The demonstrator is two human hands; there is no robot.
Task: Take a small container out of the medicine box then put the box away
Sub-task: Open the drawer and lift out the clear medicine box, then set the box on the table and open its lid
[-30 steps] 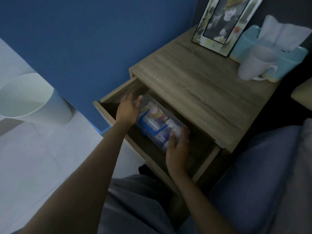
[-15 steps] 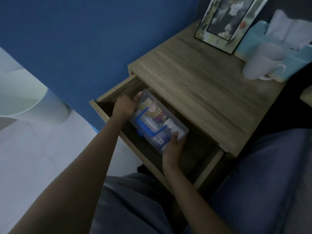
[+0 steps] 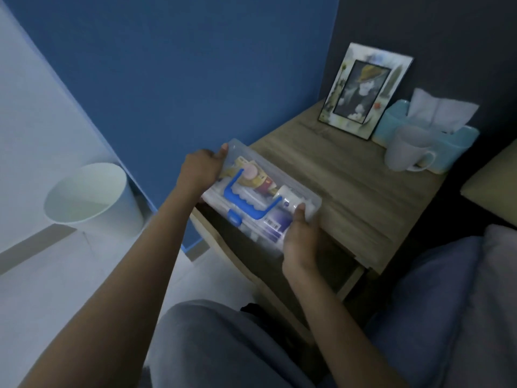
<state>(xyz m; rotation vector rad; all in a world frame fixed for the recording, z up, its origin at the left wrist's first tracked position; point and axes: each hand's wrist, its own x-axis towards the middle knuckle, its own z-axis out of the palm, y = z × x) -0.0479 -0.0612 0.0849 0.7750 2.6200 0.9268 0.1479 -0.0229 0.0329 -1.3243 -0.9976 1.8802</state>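
Note:
The medicine box (image 3: 300, 192) is a clear plastic case with a blue handle and blue latch, and small bottles and packets show through its lid. I hold it in the air above the open drawer (image 3: 330, 278) of the wooden nightstand (image 3: 349, 180). My left hand (image 3: 200, 169) grips its far left end. My right hand (image 3: 300, 242) grips its near right end, thumb on the lid. The lid is closed.
On the nightstand top stand a picture frame (image 3: 363, 91), a white mug (image 3: 405, 149) and a light-blue tissue box (image 3: 458, 141). A white waste bin (image 3: 92, 197) stands on the floor at the left, by the blue wall. Bedding lies at the right.
Both hands took hold of the box inside the drawer and lifted it up out of the drawer. The camera view has tilted upward.

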